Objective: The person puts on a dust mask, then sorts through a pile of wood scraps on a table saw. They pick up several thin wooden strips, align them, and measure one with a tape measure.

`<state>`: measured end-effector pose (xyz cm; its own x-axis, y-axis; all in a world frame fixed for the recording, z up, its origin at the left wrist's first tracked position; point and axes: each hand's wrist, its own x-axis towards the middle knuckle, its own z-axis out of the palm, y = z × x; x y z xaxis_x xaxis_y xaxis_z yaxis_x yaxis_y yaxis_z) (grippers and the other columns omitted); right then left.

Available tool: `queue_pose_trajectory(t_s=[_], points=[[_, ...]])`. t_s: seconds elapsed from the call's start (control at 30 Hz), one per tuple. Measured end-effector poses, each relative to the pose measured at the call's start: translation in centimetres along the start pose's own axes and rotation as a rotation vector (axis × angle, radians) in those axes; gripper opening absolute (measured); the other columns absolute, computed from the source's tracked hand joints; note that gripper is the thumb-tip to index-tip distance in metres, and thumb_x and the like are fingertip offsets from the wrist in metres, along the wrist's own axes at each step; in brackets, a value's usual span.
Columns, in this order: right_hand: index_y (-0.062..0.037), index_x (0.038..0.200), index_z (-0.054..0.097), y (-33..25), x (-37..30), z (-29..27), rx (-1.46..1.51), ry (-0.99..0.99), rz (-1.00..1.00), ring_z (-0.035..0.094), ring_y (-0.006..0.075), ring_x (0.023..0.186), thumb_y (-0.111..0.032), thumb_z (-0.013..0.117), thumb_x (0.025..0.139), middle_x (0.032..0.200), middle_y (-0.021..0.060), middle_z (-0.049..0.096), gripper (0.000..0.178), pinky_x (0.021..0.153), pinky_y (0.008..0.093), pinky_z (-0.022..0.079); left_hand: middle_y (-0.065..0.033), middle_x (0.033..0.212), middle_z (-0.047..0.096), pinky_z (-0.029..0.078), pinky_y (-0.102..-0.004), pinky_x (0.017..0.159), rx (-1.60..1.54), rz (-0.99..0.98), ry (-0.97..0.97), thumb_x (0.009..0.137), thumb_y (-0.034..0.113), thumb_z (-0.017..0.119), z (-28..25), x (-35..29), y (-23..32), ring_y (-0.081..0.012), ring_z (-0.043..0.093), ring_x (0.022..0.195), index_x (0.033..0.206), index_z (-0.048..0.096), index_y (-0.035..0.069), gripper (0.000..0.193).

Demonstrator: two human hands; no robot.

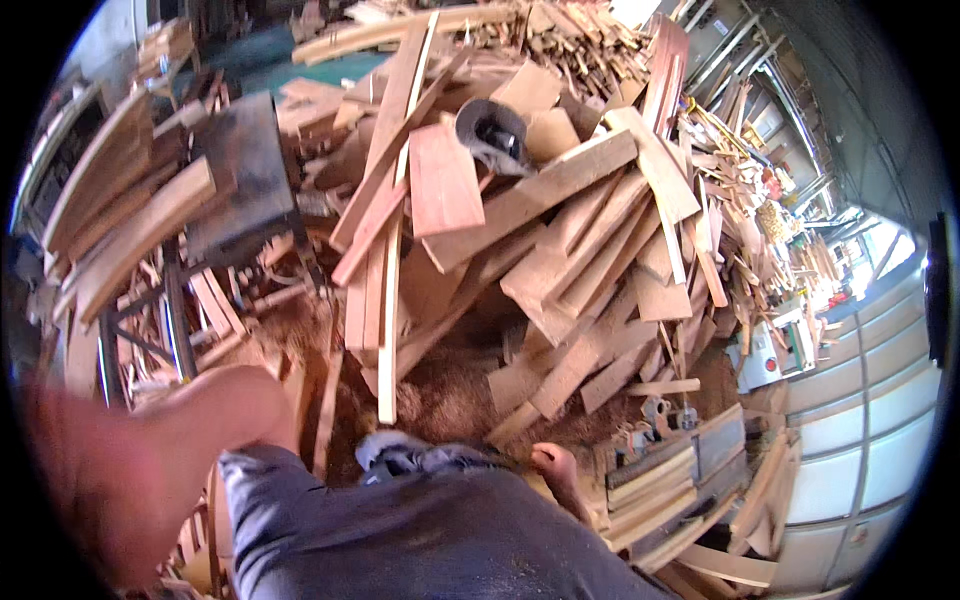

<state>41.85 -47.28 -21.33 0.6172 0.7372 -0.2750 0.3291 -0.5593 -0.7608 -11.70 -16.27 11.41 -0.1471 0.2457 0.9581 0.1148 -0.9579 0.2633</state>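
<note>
My left arm (170, 450) comes in blurred from the lower left, bent at the elbow, and its hand is hidden behind my grey shirt (400, 530). My right hand (556, 470) shows just past the shirt's right edge, low by my side. Only its knuckles and part of the wrist show, and I cannot make out whether it holds anything. It is nearest a stack of flat boards (670, 480) to its right. In front of me lies a big heap of loose wooden planks and offcuts (520, 210).
A dark machine table (240, 170) on a metal frame stands at the left, with boards leaning on it. A dark round tub (490, 128) sits high in the heap. Sawdust (440, 390) covers the floor. A white machine (770, 355) and pale wall panels (860, 420) are at the right.
</note>
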Motion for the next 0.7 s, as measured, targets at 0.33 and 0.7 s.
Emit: queue_pose_trajectory(t_s=[0.33, 0.7], points=[[0.0024, 0.110, 0.072, -4.7, 6.1, -0.2, 0.698, 0.062, 0.009, 0.064, 0.0087, 0.068, -0.015, 0.067, 0.097, 0.081, 0.0030, 0.071, 0.022, 0.062, 0.0239, 0.050, -0.0143, 0.114, 0.073, 0.056, -0.0382, 0.096, -0.183, -0.951, -1.804, 0.100, 0.035, 0.066, 30.5, -19.6, -1.5, -0.0252, 0.070, 0.109, 0.131, 0.064, 0.006, 0.043], [0.0014, 0.129, 0.063, -23.5, 32.3, 2.9, 0.771, -0.118, -0.150, 0.061, 0.0084, 0.065, -0.018, 0.065, 0.100, 0.087, 0.0054, 0.070, 0.035, 0.054, 0.0219, 0.051, -0.0161, 0.106, 0.075, 0.055, -0.0360, 0.084, -0.318, -1.212, -1.345, 0.094, 0.018, 0.072, 38.0, -28.8, -8.2, -0.0241, 0.073, 0.096, 0.122, 0.065, -0.001, 0.035]])
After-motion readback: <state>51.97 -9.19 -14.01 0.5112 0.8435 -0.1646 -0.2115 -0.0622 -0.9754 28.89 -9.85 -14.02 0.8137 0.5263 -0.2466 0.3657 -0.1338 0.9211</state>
